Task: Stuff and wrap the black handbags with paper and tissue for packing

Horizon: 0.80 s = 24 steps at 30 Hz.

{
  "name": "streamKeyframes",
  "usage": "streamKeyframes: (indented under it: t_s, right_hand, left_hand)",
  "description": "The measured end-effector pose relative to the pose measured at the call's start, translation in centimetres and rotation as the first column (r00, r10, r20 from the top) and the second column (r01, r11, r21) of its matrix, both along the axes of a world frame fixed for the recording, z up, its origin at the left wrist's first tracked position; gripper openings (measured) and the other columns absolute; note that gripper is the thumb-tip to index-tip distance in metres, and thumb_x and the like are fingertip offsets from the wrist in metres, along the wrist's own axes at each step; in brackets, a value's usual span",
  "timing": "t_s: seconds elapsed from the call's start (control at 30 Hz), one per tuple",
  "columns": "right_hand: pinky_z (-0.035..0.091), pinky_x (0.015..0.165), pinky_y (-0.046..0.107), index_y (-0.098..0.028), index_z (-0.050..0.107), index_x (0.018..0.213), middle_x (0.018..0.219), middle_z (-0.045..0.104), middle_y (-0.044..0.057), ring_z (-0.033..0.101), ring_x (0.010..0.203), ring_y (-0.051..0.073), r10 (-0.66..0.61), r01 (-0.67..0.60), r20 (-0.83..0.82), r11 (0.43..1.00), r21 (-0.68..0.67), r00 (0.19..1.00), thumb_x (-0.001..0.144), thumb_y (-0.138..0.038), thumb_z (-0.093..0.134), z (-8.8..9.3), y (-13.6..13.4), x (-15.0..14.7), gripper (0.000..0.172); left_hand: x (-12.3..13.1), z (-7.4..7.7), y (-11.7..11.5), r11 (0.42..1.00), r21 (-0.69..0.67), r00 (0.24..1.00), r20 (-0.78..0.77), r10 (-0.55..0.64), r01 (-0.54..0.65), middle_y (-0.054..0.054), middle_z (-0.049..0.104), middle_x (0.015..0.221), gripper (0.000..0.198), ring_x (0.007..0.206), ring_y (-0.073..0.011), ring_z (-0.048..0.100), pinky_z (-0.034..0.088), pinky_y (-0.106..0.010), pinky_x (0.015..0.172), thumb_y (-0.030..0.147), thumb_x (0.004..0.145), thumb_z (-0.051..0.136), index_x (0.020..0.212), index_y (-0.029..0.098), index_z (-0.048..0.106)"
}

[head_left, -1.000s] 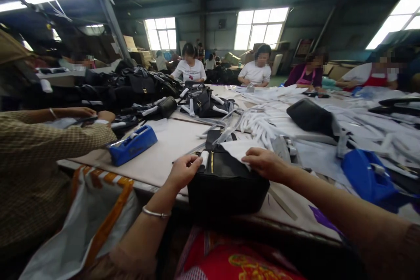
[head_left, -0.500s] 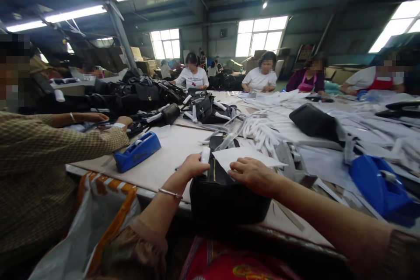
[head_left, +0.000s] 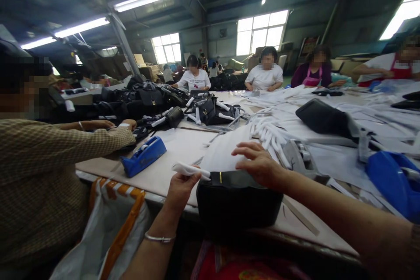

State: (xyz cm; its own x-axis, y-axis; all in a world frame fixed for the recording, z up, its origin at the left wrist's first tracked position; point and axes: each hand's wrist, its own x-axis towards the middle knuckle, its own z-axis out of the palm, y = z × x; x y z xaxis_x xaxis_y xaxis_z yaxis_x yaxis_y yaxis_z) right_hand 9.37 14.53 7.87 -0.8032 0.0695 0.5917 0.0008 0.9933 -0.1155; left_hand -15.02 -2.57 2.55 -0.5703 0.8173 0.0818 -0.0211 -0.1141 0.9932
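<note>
A black handbag stands upright at the near edge of the table, right in front of me. My left hand is at the bag's left top corner, fingers pinched on a white wrapped strap piece that sticks out to the left. My right hand rests on the bag's top edge with fingers spread, pressing a white sheet of paper that lies behind the bag.
A blue tape dispenser sits left of the bag, another blue one at the right. A person in a checked sleeve works at my left. Black bags and white wrapped straps crowd the table. Several people sit at the far side.
The bag has been stood up toward me. My left hand has pulled the white strap piece out to the left, and my right hand has lifted to the bag's top edge.
</note>
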Motion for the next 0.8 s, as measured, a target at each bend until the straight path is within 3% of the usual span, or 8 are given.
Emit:
streamKeyframes:
  t_s: [0.07,0.17,0.23,0.27,0.4,0.53,0.67,0.8]
  right_hand:
    - [0.032,0.11,0.051,-0.024,0.077,0.082,0.136,0.058,0.008,0.043,0.133,0.03,-0.146,0.142,0.01,0.943,-0.302,0.989,0.081,-0.011,0.058,-1.7,2.2,0.8,0.023]
    - [0.036,0.11,0.047,-0.022,0.078,0.076,0.138,0.057,0.011,0.048,0.132,0.03,-0.183,0.234,0.148,0.665,-0.709,0.972,0.073,-0.019,0.065,-3.9,4.8,2.3,0.014]
    - [0.036,0.111,0.045,-0.021,0.078,0.074,0.135,0.061,0.011,0.049,0.133,0.03,-0.119,0.227,0.194,0.512,-0.828,0.974,0.068,-0.022,0.069,-4.7,5.6,3.0,0.011]
    - [0.034,0.112,0.045,-0.021,0.078,0.074,0.134,0.062,0.011,0.048,0.133,0.03,-0.088,0.217,0.199,0.475,-0.853,0.976,0.067,-0.023,0.069,-4.9,5.7,3.3,0.011]
    - [0.029,0.116,0.045,-0.022,0.079,0.073,0.137,0.06,0.008,0.045,0.136,0.03,-0.035,0.188,0.195,0.471,-0.862,0.98,0.066,-0.025,0.069,-5.3,5.2,3.6,0.012]
    - [0.045,0.102,0.041,-0.022,0.074,0.111,0.145,0.052,0.011,0.052,0.129,0.029,-0.274,0.368,0.265,0.46,-0.808,0.924,0.064,-0.026,0.071,-5.8,4.3,3.3,0.047]
    - [0.052,0.081,0.034,-0.018,0.051,0.142,0.112,0.07,0.012,0.067,0.095,0.025,-0.44,0.653,0.494,0.379,-0.655,0.75,0.066,-0.033,0.076,-5.9,3.7,3.0,0.082]
    - [0.049,0.075,0.032,-0.013,0.06,0.131,0.088,0.07,0.008,0.065,0.085,0.024,-0.472,0.686,0.512,0.349,-0.639,0.717,0.059,-0.026,0.075,-5.6,4.1,2.7,0.075]
  left_hand:
    - [0.0,0.1,0.3,1.0,-0.01,1.0,-0.011,-0.009,0.009,-0.009,0.076,0.092,0.05,0.095,-0.0273,0.069,0.053,-0.04,0.091,0.048,0.062,0.085,0.095,0.013,0.074]
    - [-0.2,0.6,1.4,0.998,-0.043,0.994,-0.094,-0.058,0.054,-0.011,0.075,0.103,0.052,0.098,-0.0268,0.068,0.052,-0.037,0.091,0.055,0.065,0.081,0.097,0.014,0.074]
    - [-0.3,1.0,2.5,0.989,-0.1,0.977,-0.173,-0.122,0.106,-0.011,0.074,0.109,0.054,0.101,-0.0263,0.067,0.052,-0.034,0.089,0.06,0.07,0.075,0.099,0.015,0.074]
    - [-0.3,1.1,3.2,0.979,-0.15,0.965,-0.201,-0.167,0.138,-0.011,0.074,0.108,0.055,0.102,-0.0258,0.067,0.052,-0.032,0.087,0.064,0.073,0.07,0.099,0.015,0.074]
    - [-0.3,0.7,5.4,0.891,-0.406,0.921,-0.231,-0.313,0.201,-0.008,0.076,0.083,0.062,0.081,-0.0232,0.068,0.052,-0.028,0.067,0.072,0.079,0.055,0.086,0.014,0.075]
    - [-0.2,0.0,6.4,0.853,-0.505,0.91,-0.277,-0.309,0.136,-0.005,0.073,0.067,0.055,0.064,-0.0213,0.066,0.046,-0.027,0.056,0.067,0.072,0.066,0.079,0.014,0.077]
    - [-0.1,0.2,6.8,0.86,-0.51,0.895,-0.374,-0.244,0.021,-0.006,0.076,0.077,0.047,0.075,-0.0239,0.069,0.048,-0.028,0.064,0.056,0.067,0.075,0.088,0.015,0.079]
    - [0.0,0.4,7.3,0.871,-0.49,0.878,-0.43,-0.209,-0.033,-0.01,0.078,0.088,0.046,0.084,-0.0268,0.071,0.05,-0.03,0.072,0.05,0.065,0.078,0.092,0.013,0.078]
